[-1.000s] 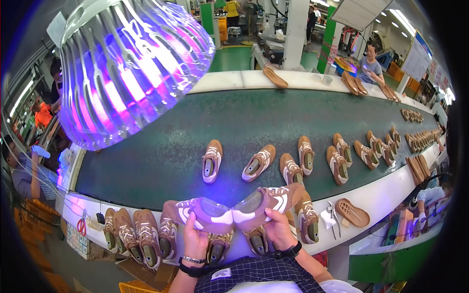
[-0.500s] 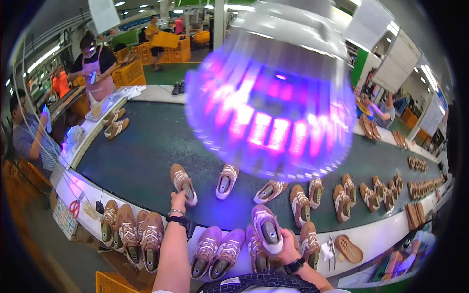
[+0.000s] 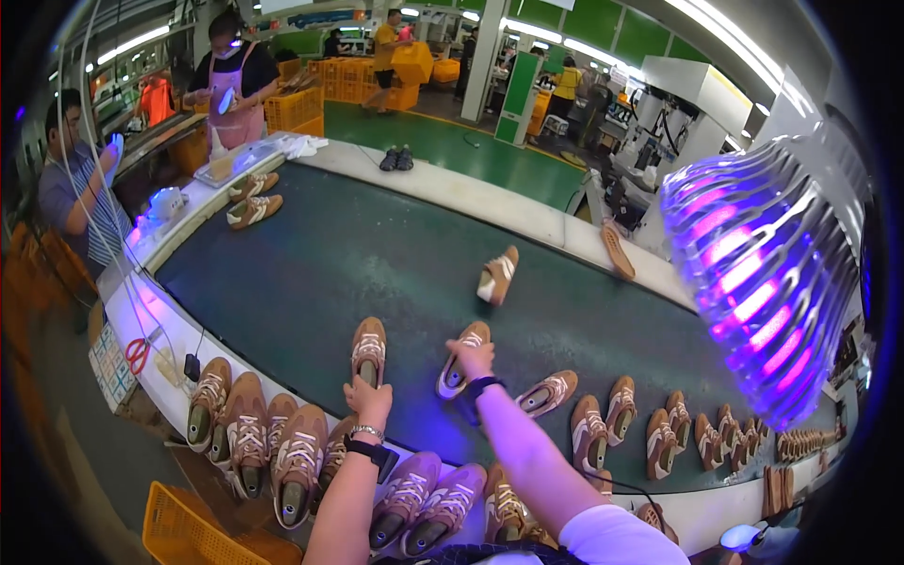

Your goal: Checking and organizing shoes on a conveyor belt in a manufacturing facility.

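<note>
Our right hand (image 3: 475,357) has reached forward and grips a brown shoe (image 3: 476,332), right of our left hand (image 3: 368,401), which holds a second shoe (image 3: 369,343) by its heel, leaving neither free.

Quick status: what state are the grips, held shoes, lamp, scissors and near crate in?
Left shoe: upright, laced
Left grip: closed on left shoe
Right shoe: upright, laced
Right grip: closed on right shoe
Bulb lamp: lit, purple
Red scissors: blades unclear
Near crate: open-topped
</note>
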A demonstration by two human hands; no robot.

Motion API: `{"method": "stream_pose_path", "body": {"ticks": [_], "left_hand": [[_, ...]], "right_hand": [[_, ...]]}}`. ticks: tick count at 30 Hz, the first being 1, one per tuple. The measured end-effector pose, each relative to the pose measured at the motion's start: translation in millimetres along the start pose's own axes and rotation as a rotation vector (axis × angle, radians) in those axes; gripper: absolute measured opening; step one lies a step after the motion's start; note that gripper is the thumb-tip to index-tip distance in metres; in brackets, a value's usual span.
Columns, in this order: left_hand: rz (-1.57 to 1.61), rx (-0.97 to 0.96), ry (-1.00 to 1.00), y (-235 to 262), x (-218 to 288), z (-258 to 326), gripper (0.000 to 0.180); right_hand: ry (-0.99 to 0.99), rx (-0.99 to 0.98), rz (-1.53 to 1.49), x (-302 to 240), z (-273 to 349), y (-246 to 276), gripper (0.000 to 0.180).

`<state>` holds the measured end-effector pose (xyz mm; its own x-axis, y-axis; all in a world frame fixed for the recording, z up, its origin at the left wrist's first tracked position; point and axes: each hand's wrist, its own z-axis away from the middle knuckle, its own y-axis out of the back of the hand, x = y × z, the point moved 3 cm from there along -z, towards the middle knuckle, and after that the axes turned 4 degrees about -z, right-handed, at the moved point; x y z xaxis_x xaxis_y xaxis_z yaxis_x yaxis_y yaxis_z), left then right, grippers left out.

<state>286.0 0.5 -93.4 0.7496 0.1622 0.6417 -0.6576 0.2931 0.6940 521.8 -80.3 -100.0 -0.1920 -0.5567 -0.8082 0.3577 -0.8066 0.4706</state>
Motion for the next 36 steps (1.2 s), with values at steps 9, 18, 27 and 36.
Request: {"method": "stream_pose_path", "body": {"ticks": [9,18,27,36], "left_hand": [[0.510,-0.576,-0.460,66.5,2.8,149.6,0.048],[-0.203,-1.493,-0.442,11.2,-39.5,265.7,0.084],[-0.387,-1.085,-0.566,-61.1,-53.2,289.8,0.117],[-0.222,-0.424,-1.086,58.0,-34.7,270.5,0.061]], "right_hand": [[-0.262,-0.685,-1.043,45.8,10.3,76.2,0.048],[0.117,-0.657,-1.362,60.2,183.5,311.8,0.080],[-0.084,-0.444,-1.401,169.9,258.7,350.5,0.072],[-0.189,-0.529,-1.282,210.1,286.8,346.0,0.075]]}}
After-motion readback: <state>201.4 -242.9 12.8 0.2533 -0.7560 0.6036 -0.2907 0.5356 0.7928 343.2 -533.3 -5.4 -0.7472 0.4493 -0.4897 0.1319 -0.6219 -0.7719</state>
